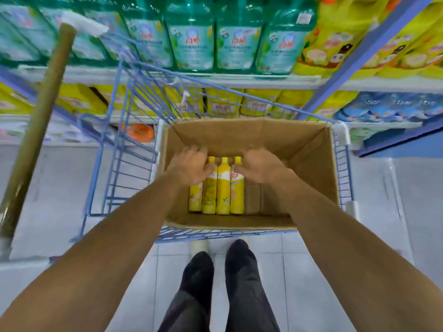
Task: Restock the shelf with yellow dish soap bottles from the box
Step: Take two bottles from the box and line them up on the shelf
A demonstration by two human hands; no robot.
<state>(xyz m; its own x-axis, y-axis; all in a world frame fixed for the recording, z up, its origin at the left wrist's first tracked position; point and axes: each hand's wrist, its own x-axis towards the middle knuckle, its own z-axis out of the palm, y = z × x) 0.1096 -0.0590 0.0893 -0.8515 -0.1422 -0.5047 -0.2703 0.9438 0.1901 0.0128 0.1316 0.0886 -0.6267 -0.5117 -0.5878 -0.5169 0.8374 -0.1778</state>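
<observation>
Several yellow dish soap bottles (223,188) lie side by side on the floor of an open cardboard box (309,149), caps pointing away from me. My left hand (189,166) is spread over the upper part of the leftmost bottles and hides the first one's cap. My right hand (260,165) hovers at the right of the row, its thumb at the neck of the rightmost bottle (237,185). Neither hand has closed around a bottle. More yellow bottles (223,104) stand on the shelf behind the box.
The box sits in a blue wire cart (124,149) pushed up to the shelves. Green bottles (191,39) fill the upper shelf, yellow jugs (335,37) are at the right. A tan pole (36,130) leans at the left. My feet (215,262) stand on white tiles.
</observation>
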